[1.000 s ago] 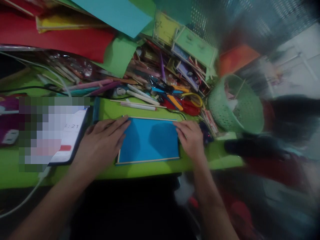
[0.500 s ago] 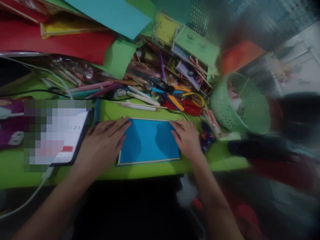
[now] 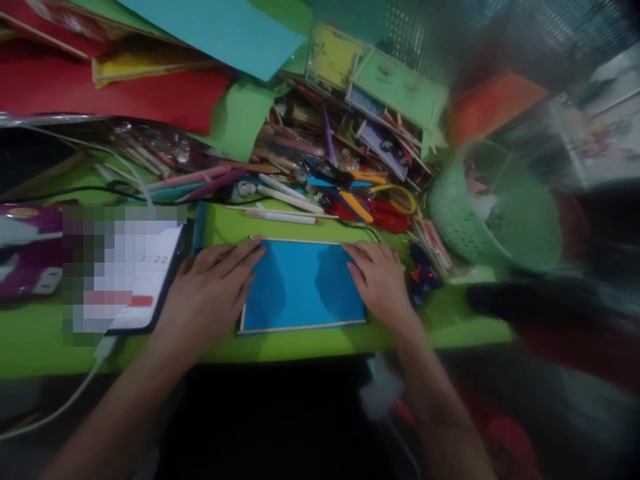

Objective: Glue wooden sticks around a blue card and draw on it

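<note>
The clearest characters are on the lit screen of the smartphone (image 3: 161,283), where a dark numeral display ends in ":22"; the digit ahead of the colon lies at the edge of the pixelated patch and looks like a 3, though it cannot be read for certain, and any writing on the red bar (image 3: 143,301) below is too blurred to make out. On the yellow card (image 3: 334,59), thin dark curved marks show, as do faint dark marks on the green card (image 3: 399,90), but neither set resolves into legible letters or numbers.
</note>
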The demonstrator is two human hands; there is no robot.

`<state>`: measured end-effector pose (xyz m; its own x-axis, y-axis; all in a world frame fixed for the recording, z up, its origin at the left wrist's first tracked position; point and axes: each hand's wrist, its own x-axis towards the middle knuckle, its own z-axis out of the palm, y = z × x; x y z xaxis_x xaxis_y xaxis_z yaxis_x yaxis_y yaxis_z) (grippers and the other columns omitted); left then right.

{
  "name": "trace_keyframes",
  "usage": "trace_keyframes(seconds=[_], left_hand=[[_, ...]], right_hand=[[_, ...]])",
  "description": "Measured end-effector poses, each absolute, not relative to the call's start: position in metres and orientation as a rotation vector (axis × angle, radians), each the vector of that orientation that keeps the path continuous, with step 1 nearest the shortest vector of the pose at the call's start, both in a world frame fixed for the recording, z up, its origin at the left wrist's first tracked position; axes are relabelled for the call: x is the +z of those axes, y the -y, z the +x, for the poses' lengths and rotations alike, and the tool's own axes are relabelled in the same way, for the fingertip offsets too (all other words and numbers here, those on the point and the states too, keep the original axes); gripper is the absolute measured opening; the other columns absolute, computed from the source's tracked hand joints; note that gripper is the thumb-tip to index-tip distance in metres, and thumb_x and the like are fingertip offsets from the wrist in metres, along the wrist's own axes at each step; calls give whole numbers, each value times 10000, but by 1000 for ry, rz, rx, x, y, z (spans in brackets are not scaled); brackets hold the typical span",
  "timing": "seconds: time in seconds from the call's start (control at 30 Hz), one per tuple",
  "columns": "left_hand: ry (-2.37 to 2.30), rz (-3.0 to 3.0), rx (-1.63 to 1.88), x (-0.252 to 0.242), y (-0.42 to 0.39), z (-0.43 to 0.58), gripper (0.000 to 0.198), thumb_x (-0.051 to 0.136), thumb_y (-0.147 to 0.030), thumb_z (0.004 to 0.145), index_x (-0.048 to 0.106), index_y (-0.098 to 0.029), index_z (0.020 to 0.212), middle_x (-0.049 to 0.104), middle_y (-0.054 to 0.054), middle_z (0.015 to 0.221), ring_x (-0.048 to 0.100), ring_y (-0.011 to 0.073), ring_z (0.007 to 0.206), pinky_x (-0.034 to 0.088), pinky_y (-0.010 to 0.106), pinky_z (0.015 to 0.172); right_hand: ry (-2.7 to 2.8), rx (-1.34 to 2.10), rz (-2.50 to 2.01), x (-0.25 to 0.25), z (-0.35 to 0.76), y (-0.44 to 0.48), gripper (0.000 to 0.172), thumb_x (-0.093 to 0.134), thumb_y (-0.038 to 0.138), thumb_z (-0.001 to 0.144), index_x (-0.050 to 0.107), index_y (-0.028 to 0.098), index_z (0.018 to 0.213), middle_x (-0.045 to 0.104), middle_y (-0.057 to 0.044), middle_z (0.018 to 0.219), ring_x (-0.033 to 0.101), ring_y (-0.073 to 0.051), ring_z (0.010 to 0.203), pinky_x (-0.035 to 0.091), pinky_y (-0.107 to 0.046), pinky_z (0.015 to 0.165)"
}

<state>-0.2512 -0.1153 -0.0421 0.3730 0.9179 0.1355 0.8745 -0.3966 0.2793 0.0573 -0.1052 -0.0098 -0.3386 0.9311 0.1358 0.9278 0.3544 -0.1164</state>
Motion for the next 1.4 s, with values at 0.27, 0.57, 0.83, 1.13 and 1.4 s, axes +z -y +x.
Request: trace_keyframes(seconds=[0.27, 0.57, 0.83, 1.13, 1.4], left_hand=[[-1602, 2483, 449, -41, 114, -251, 487, 373, -291, 1079, 565, -220, 1521, 568, 34, 1575, 601, 384, 1285, 498, 609, 1025], [-1605, 2464, 621, -40, 112, -252, 456, 406, -255, 1082, 570, -179, 1500, 605, 87, 1541, 619, 307, 1309, 491, 516, 1099], [-1758, 2389, 660, -37, 109, -249, 411, 428, -263, 1077, 646, -165, 1411, 675, 149, 1387, 611, 320, 1284, 484, 526, 1101], [-1774, 2420, 520, -35, 109, -245, 447, 439, -312, 1070, 627, -213, 1463, 637, 165, 1416, 567, 368, 1302, 504, 547, 1055], [-1818, 2433, 453, -36, 109, -245, 471, 442, -355, 1069, 590, -247, 1503, 618, 147, 1446, 555, 389, 1324, 489, 537, 1060]], right_hand=[[2447, -28, -1678, -11, 57, 104, 364, 487, 308, 1073, 669, 223, 1378, 733, -114, 1243, 634, -301, 1128, 485, -456, 899], [2406, -67, -1557, -20, 63, 107, 392, 519, 339, 1059, 649, 202, 1403, 720, -136, 1250, 630, -320, 1146, 489, -480, 962], [2249, -133, -1442, -19, 75, 110, 352, 568, 299, 1029, 683, 239, 1355, 724, -113, 1187, 635, -304, 1071, 501, -462, 920], [2089, -101, -1421, -13, 82, 115, 273, 597, 252, 1009, 736, 250, 1243, 744, -83, 1049, 657, -270, 957, 502, -428, 862], [1957, 38, -1448, 0, 81, 124, 251, 595, 252, 1020, 740, 291, 1221, 761, -54, 1049, 683, -252, 974, 531, -423, 870]])
